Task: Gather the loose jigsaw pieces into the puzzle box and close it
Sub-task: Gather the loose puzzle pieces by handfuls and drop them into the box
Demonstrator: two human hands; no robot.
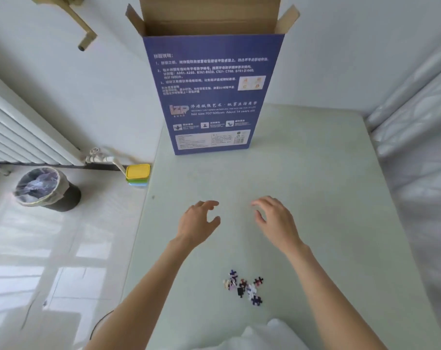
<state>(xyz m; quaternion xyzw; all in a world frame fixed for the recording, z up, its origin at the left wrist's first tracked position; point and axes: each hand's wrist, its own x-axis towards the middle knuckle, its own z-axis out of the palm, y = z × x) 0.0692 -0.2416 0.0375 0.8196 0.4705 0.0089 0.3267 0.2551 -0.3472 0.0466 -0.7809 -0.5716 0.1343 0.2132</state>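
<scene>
A tall blue puzzle box (213,94) stands upright at the far side of the pale table (315,198), its brown top flaps open. A small cluster of several loose jigsaw pieces (243,286) lies near the table's front edge. My left hand (198,222) and my right hand (275,218) hover over the middle of the table, between the pieces and the box. Both hands are empty, with fingers spread and curled. The pieces lie behind the hands, between my forearms.
Left of the table, on the floor, stand a dark waste bin (46,189) with a plastic liner and a stack of coloured lidded containers (138,174). A white radiator (20,132) lines the left wall. Plastic-wrapped material (416,127) borders the table's right side.
</scene>
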